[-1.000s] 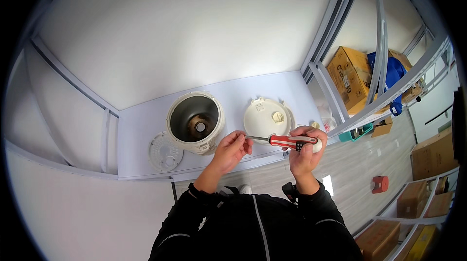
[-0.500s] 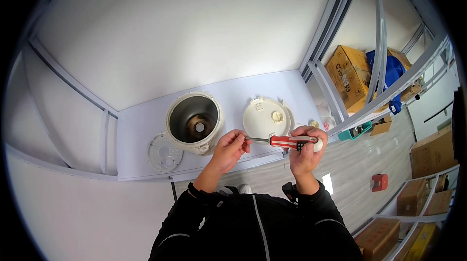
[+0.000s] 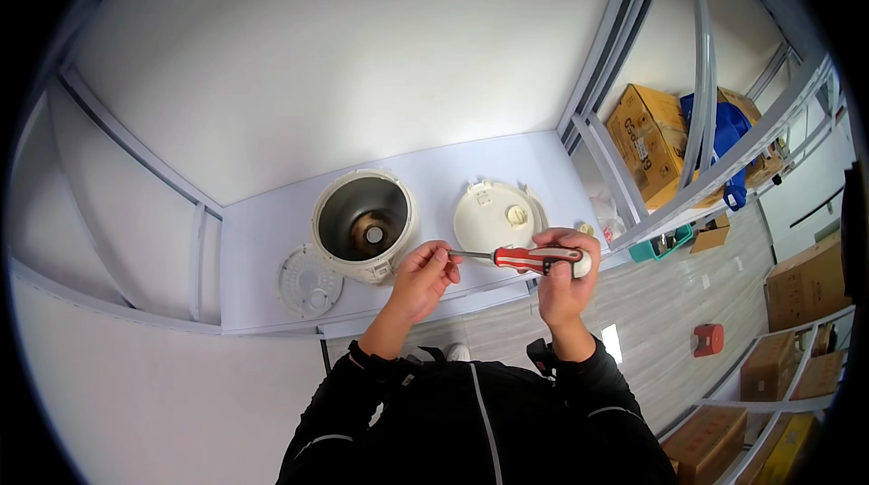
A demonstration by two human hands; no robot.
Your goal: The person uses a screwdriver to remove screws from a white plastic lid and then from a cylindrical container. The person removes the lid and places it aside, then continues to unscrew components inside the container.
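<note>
A screwdriver (image 3: 518,258) with a red and grey handle lies level in front of me, its shaft pointing left. My right hand (image 3: 567,290) is wrapped round the handle. At the shaft's tip, the fingers of my left hand (image 3: 421,282) are pinched together; whether a small part sits between them is too small to tell. Beyond my left hand stands a white rice cooker body (image 3: 409,230), open at the top, with a dark, brown-stained inside. Its round white lid (image 3: 478,221) lies behind the screwdriver. A pale perforated disc (image 3: 299,284) rests left of the cooker.
All the parts lie on a light grey shelf (image 3: 262,213) backed by a white wall. Metal frame posts (image 3: 608,155) rise at the right. Past them are a cardboard box (image 3: 647,137), a teal bin (image 3: 647,250) and a red stool (image 3: 708,339) on the floor.
The screwdriver has shifted slightly left and turned a little in my right hand, with the tip still at my left fingers. The parts on the shelf lie as before.
</note>
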